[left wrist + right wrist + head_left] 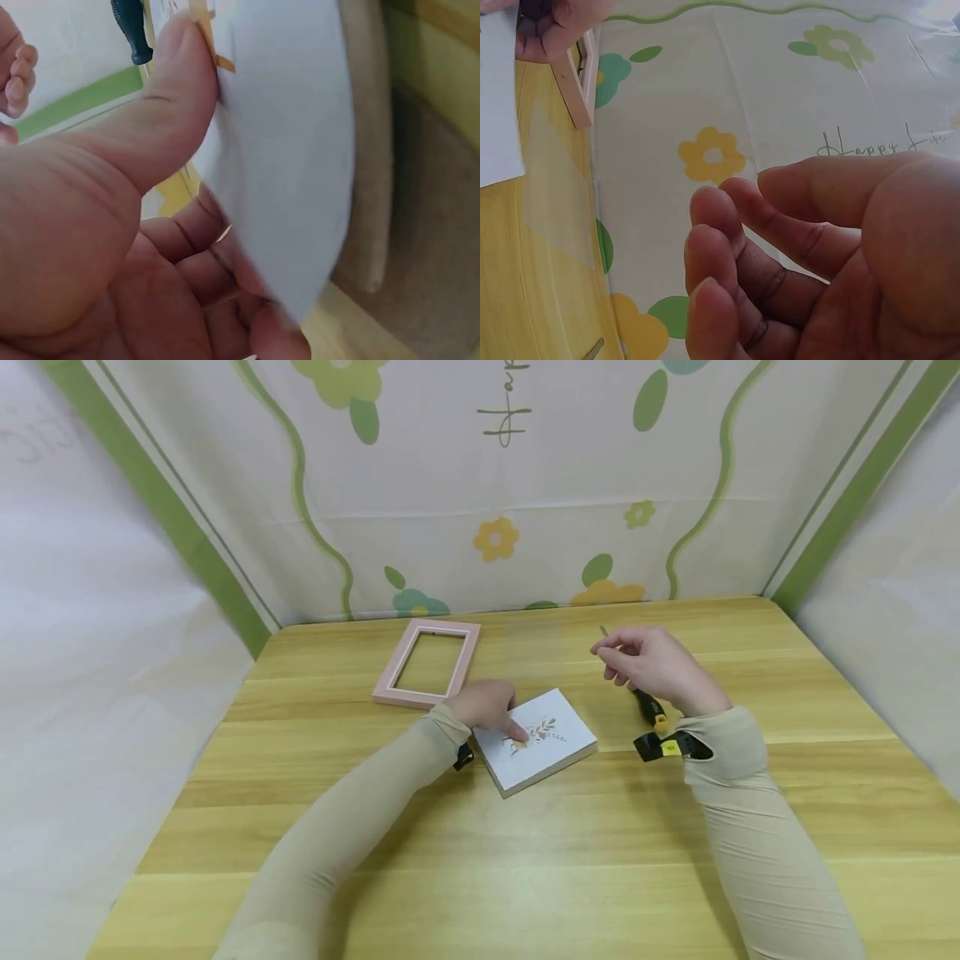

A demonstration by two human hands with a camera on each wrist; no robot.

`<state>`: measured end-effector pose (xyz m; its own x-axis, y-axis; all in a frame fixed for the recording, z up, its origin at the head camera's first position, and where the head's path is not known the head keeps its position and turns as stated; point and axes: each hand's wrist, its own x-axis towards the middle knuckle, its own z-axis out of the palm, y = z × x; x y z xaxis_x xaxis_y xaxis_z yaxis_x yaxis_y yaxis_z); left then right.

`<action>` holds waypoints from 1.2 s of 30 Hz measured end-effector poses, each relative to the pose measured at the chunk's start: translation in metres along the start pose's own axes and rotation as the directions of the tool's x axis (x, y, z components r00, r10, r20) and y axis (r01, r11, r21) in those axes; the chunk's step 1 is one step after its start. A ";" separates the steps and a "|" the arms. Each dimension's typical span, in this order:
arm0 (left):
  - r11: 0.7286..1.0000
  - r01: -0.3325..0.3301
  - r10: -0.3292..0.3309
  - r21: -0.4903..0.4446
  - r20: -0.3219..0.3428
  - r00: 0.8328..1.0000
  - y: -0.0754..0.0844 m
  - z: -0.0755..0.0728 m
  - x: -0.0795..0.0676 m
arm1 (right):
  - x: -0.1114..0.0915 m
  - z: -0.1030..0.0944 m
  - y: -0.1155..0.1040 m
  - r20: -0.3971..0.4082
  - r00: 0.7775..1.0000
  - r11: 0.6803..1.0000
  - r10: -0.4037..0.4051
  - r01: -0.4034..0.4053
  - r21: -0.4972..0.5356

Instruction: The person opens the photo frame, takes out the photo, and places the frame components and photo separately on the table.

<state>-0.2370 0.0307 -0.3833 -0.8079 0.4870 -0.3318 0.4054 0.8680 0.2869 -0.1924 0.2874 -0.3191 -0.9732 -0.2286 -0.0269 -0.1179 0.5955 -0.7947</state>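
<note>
A white card [551, 752] with a printed floral picture lies on a thicker grey-brown board [371, 150] over the table. My left hand [487, 706] grips the pair at its left edge, thumb on the printed face and fingers curled beneath. In the left wrist view the card's near corner bends up from the board. My right hand [656, 668] hovers to the right, its fingers loosely curled and thumb near the index fingertip, holding nothing. Below it lies a screwdriver [648, 706] with a black and yellow handle, its shaft partly hidden by the hand.
A pink picture frame [400, 660] with an open middle lies at the back left, just beyond my left hand. A clear thin sheet [534, 643] lies on the wooden table [570, 877] near the back edge. A flower-printed cloth [420, 485] hangs behind.
</note>
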 end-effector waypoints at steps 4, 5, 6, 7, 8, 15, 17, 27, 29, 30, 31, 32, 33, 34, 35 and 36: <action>1.000 0.009 -0.009 -0.017 -0.010 1.000 -0.001 0.001 0.001 | 0.000 0.000 0.000 0.003 1.000 1.000 0.003 -0.003 -0.003; 1.000 0.009 -0.009 -0.022 -0.013 1.000 -0.001 0.002 0.002 | 0.000 0.000 0.000 0.003 1.000 1.000 0.003 -0.003 -0.003; 1.000 0.008 -0.009 -0.025 -0.015 1.000 -0.001 0.002 0.002 | -0.001 0.000 0.000 0.003 1.000 1.000 0.003 -0.003 -0.002; 1.000 0.008 -0.008 -0.026 -0.016 1.000 -0.001 0.002 0.002 | -0.001 0.000 0.000 0.004 1.000 1.000 0.003 -0.003 -0.001; 1.000 0.006 -0.007 -0.026 -0.016 1.000 0.000 0.002 0.001 | -0.001 0.000 0.000 0.005 1.000 1.000 0.005 -0.005 0.001; 0.999 -0.006 0.005 -0.034 -0.022 1.000 0.003 0.005 0.001 | 0.000 0.000 0.000 0.009 1.000 1.000 0.010 -0.010 0.003; 0.999 -0.013 0.012 -0.035 -0.024 1.000 0.004 0.005 0.000 | 0.000 0.000 0.000 0.010 1.000 1.000 0.014 -0.014 0.002; 0.976 -0.090 0.049 -0.200 -0.203 0.978 0.000 -0.015 -0.018 | 0.000 0.000 0.000 0.002 1.000 1.000 0.012 -0.012 0.003; 0.964 -0.111 0.048 -0.241 -0.252 0.967 -0.005 -0.020 -0.026 | 0.000 0.000 0.000 0.000 1.000 1.000 0.011 -0.011 -0.001; 0.957 -0.126 0.053 -0.259 -0.274 0.960 -0.009 -0.023 -0.030 | 0.000 0.001 0.000 -0.005 1.000 1.000 0.012 -0.012 0.001; 0.952 -0.138 0.054 -0.274 -0.293 0.954 -0.012 -0.025 -0.034 | 0.000 0.001 0.000 -0.009 1.000 1.000 0.013 -0.013 0.005; 0.946 -0.152 0.058 -0.288 -0.310 0.949 -0.016 -0.028 -0.040 | 0.000 0.001 0.000 -0.011 1.000 1.000 0.011 -0.011 0.006; 0.939 -0.162 0.058 -0.304 -0.323 0.945 -0.020 -0.030 -0.045 | 0.000 0.001 0.000 -0.014 1.000 1.000 0.011 -0.011 0.008; 0.932 -0.173 0.060 -0.319 -0.336 0.940 -0.025 -0.032 -0.051 | 0.000 0.001 0.000 -0.012 1.000 1.000 0.007 -0.007 0.005; 0.926 -0.179 0.057 -0.333 -0.345 0.937 -0.029 -0.034 -0.057 | 0.000 0.001 0.000 -0.015 1.000 1.000 0.006 -0.006 0.008; 0.922 -0.177 0.046 -0.345 -0.356 0.933 -0.034 -0.036 -0.063 | 0.000 0.001 0.001 -0.016 1.000 1.000 0.003 -0.003 0.006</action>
<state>-0.2153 -0.0330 -0.3403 -0.8876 0.4601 0.0235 0.3694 0.6805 0.6328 -0.1924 0.2866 -0.3204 -0.9765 -0.2147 -0.0194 -0.1142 0.5916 -0.7981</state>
